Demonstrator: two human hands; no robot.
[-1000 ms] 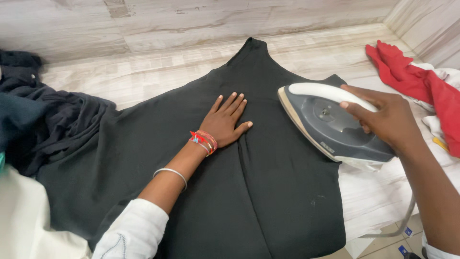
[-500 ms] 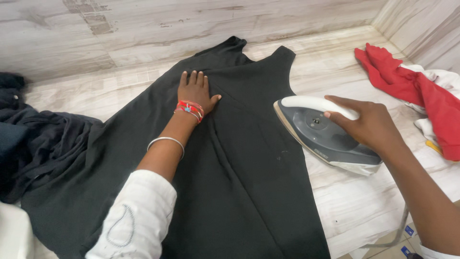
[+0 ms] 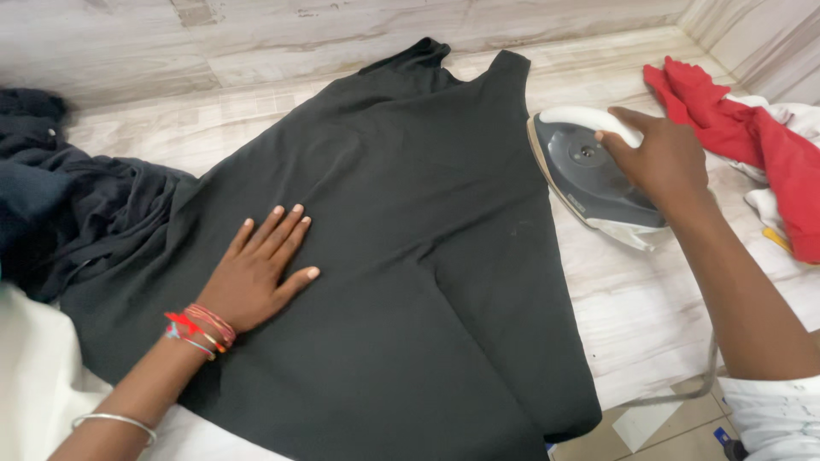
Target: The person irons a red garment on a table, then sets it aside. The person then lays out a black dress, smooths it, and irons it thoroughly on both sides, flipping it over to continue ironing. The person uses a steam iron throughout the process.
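Dark crumpled clothing (image 3: pixel 77 205) lies at the far left of the pale surface (image 3: pixel 649 307). Beside it, the left hand (image 3: pixel 256 273), wearing red thread bracelets (image 3: pixel 198 329), rests flat with fingers spread on the black sleeveless garment (image 3: pixel 410 256), grasping nothing. The garment lies spread across the middle, neckline toward the wall. Just right of it, the right hand (image 3: pixel 662 158) is clenched around the handle of the grey iron (image 3: pixel 589 179). Red cloth (image 3: pixel 752 145) lies at the far right.

One black dress (image 3: pixel 384 256), one iron (image 3: pixel 594 175), one red cloth (image 3: pixel 752 145), perhaps two dark garments (image 3: pixel 77 205).
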